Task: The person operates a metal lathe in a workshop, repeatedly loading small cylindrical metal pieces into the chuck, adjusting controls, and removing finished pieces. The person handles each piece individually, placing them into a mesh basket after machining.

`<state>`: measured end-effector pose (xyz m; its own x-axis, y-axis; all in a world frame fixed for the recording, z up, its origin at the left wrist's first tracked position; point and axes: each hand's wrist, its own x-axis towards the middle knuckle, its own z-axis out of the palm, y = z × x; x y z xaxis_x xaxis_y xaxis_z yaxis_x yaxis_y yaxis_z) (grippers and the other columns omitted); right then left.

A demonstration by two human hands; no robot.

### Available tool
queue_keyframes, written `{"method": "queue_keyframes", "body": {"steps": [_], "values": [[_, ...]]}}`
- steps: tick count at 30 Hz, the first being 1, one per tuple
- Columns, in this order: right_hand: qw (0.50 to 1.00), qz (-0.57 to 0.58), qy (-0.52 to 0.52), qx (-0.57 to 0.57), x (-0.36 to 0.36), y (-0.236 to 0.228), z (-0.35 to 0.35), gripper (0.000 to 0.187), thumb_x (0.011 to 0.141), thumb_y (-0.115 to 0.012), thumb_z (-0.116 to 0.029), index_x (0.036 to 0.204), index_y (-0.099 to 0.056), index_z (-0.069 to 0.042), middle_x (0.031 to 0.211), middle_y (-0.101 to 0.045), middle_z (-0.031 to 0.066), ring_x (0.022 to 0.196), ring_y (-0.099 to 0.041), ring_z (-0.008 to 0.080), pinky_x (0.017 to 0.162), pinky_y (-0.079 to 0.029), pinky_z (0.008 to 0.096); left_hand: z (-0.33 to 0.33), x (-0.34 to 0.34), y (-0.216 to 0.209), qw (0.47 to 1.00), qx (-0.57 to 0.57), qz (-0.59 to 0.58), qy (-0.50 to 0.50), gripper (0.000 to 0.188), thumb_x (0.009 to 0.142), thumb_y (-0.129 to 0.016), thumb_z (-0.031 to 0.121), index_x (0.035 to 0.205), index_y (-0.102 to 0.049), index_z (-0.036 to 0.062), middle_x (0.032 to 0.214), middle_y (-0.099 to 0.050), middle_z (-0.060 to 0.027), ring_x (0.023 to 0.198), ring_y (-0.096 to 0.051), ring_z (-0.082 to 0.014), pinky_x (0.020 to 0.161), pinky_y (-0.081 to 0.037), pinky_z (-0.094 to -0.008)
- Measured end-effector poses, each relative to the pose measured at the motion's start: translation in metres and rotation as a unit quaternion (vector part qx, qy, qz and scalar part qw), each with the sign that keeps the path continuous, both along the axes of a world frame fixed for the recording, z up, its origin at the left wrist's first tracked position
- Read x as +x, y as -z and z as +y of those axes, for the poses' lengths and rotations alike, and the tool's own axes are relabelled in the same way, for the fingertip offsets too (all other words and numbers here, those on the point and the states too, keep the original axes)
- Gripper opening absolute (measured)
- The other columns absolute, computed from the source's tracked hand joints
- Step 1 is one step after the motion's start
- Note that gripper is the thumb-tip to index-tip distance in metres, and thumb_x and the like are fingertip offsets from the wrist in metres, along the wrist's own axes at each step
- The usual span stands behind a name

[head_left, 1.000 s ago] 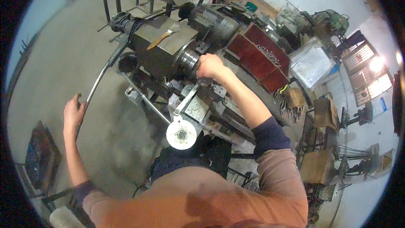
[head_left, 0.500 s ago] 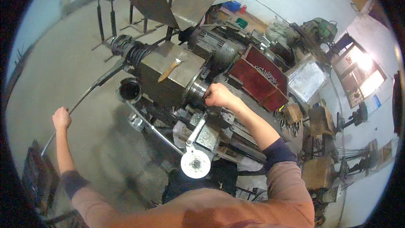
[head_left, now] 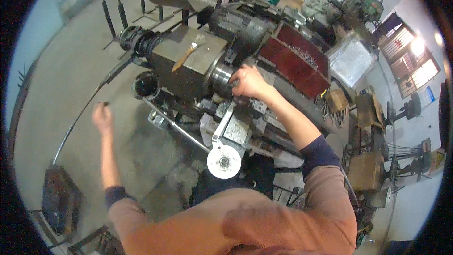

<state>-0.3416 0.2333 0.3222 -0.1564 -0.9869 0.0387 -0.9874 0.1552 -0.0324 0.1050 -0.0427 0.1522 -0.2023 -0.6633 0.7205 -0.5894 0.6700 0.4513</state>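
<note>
Right hand [head_left: 248, 82] on lathe chuck [head_left: 221, 76] — left hand [head_left: 102, 115] beside long rod [head_left: 87, 108].

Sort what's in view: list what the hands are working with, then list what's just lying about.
In hand:
right hand at the lathe's chuck
left hand by the long thin rod

Lying about:
red tray
brush on the headstock
white handwheel
</note>
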Motion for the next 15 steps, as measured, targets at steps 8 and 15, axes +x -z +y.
{"method": "queue_keyframes", "body": {"steps": [8, 15], "values": [[0.967, -0.056, 0.022, -0.249, -0.03, -0.015, 0.161, 0.038, 0.053, -0.067, -0.016, 0.091, -0.065, -0.011, 0.097, -0.061, 0.0087, 0.102, -0.049, 0.031, 0.091, -0.036, 0.0458, 0.052, -0.146, 0.111, 0.868, 0.282, -0.409, -0.009, 0.024, 0.071, -0.061, 0.026, 0.084, -0.064, 0.0058, 0.087, -0.063, -0.0175, 0.086, -0.06, -0.0323, 0.074, -0.047, -0.042], [0.894, -0.123, 0.362, -0.233, -0.096, 0.034, 0.375, 0.031, 0.059, -0.062, -0.008, 0.089, -0.065, -0.003, 0.088, -0.064, 0.0144, 0.086, -0.06, 0.0295, 0.079, -0.046, 0.0338, 0.026, -0.12, 0.106, 0.871, 0.179, -0.458, -0.006, 0.017, 0.071, -0.061, 0.022, 0.083, -0.063, 0.0111, 0.086, -0.063, -0.013, 0.081, -0.061, -0.0304, 0.067, -0.047, -0.0435]]}}
